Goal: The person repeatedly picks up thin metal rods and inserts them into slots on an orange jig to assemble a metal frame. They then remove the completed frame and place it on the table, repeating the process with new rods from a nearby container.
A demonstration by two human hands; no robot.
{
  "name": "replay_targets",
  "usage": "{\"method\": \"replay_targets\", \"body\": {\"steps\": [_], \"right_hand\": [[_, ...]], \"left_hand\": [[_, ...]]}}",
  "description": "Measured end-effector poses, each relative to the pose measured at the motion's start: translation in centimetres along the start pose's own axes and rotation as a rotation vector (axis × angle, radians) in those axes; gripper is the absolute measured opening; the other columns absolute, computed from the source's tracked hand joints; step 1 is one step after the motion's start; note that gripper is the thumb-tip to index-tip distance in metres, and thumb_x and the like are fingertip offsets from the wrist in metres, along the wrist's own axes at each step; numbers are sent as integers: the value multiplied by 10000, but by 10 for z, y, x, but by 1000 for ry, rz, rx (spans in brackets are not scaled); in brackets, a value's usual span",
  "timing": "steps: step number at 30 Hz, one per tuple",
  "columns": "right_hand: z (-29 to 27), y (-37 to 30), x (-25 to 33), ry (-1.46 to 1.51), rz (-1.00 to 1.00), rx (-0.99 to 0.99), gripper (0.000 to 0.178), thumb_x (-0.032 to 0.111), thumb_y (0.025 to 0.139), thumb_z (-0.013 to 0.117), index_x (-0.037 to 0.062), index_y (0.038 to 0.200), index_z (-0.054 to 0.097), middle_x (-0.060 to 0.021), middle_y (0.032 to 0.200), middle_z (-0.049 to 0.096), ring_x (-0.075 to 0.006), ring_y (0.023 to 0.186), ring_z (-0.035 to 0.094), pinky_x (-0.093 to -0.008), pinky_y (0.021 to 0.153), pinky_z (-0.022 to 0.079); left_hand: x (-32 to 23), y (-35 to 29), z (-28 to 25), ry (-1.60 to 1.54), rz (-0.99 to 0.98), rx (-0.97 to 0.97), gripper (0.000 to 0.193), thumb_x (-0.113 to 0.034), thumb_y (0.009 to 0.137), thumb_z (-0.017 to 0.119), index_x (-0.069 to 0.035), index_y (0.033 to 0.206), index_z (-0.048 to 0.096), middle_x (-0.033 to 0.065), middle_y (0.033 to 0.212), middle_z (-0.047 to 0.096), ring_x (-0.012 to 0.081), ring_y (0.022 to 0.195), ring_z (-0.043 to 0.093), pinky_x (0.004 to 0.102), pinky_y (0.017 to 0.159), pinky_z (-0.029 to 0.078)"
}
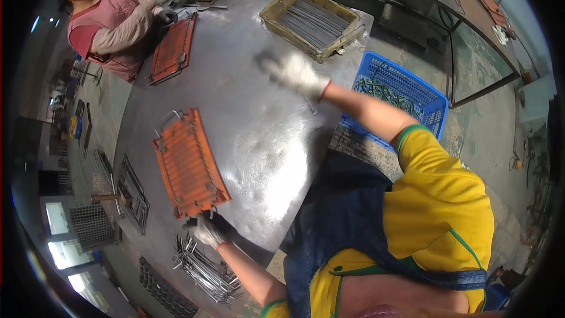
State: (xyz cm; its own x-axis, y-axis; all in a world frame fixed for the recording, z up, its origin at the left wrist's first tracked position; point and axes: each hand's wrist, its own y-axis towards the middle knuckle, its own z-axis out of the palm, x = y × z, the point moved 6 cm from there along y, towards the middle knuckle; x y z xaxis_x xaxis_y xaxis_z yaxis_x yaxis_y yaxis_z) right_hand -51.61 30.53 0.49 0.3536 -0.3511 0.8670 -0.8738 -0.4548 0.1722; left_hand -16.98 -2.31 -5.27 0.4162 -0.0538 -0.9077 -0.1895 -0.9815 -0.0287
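Observation:
An orange rectangular jig board [189,165] lies on the metal table, with thin rods along it and metal clamps at its edges. At its near end is my left hand [207,232], in a white glove with dark fingertips. Those fingers are partly hidden against the board's edge, so their grip cannot be made out. My right hand [297,75], gloved the same way, reaches out over the bare metal, away from the board. Motion blurs its outstretched fingertips, and nothing shows in them. Beyond it, a yellowish bin [322,54] holds many thin grey metal rods [315,22].
A blue plastic basket [434,103] with green strands stands beside the table's right edge. Loose metal rods [206,271] lie near my left forearm, and dark wire frames [134,194] at the left edge. Across the table, a gloved co-worker [109,29] stands by another orange jig board [172,50].

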Motion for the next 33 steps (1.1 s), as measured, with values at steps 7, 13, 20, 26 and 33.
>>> {"method": "replay_targets", "body": {"steps": [7,13,20,26,33], "right_hand": [[-100,56,-79,-798,138,-92,352,291,881,562,1,1059,653,-242,1022,666,-378,908,669,-451,769,542],[-72,89,-119,-1112,135,79,239,125,825,562,43,973,731,-176,987,710,-337,909,698,-458,711,556],[-79,104,-129,-1079,239,78,232,130,814,607,79,1002,734,-153,1051,705,-291,972,691,-440,745,553],[-130,102,-147,-620,97,195,301,237,737,657,-62,769,650,-212,635,577,-269,551,571,-415,580,499],[-147,89,-149,-87,357,-36,311,283,849,649,63,1067,686,24,708,590,-68,591,522,-264,531,429]], "left_hand": [[35,-61,-14,-350,-66,172,745,-82,892,513,-33,1522,119,186,1464,405,279,1296,464,391,1011,466],[41,-66,-26,-218,-36,194,742,-198,906,554,-101,1531,165,224,1407,459,317,1246,516,413,957,517],[61,-22,-47,419,95,220,755,-223,910,585,-104,1533,177,226,1307,554,311,1136,585,402,909,496],[44,-20,-42,405,184,267,742,-218,907,574,-123,1532,185,269,1277,566,360,1156,588,452,898,486],[37,3,-36,417,227,365,756,-213,904,587,-140,1536,179,272,1325,531,377,1204,554,418,947,460]]}}
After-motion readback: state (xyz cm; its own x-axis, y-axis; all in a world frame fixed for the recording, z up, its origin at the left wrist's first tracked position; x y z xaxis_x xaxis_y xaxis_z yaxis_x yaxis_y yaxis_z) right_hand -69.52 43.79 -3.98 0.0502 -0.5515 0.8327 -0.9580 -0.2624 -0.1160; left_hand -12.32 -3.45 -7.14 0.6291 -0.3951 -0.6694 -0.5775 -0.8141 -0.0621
